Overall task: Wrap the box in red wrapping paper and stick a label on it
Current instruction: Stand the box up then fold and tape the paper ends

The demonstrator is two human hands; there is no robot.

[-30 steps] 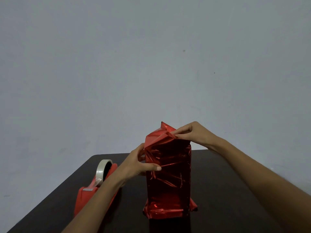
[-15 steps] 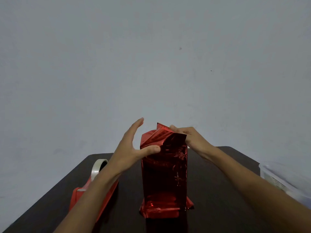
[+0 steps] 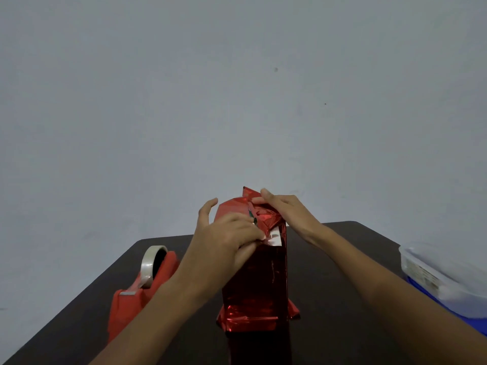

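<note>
Fingers (image 3: 243, 223) of left hand (image 3: 226, 241) pinch paper flap (image 3: 273, 237); right hand (image 3: 287, 210) presses fold (image 3: 266, 216); box (image 3: 258, 280) upright, axis vertical.

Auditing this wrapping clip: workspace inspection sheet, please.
Surface: dark table, near edge out of view.
Job's things: wrapped box stands upright mid-table, covered in shiny red paper; top flaps crumpled, not yet closed; no label seen.
Clutter: red tape dispenser with a clear roll, left of the box; lidded plastic container with a blue base, cut off at the right edge.
Hands: left hand pinches a flap at the box's upper front; right hand presses fairly straight fingers on the top fold.
Cables: nothing seen.
Surroundings: plain grey wall.
</note>
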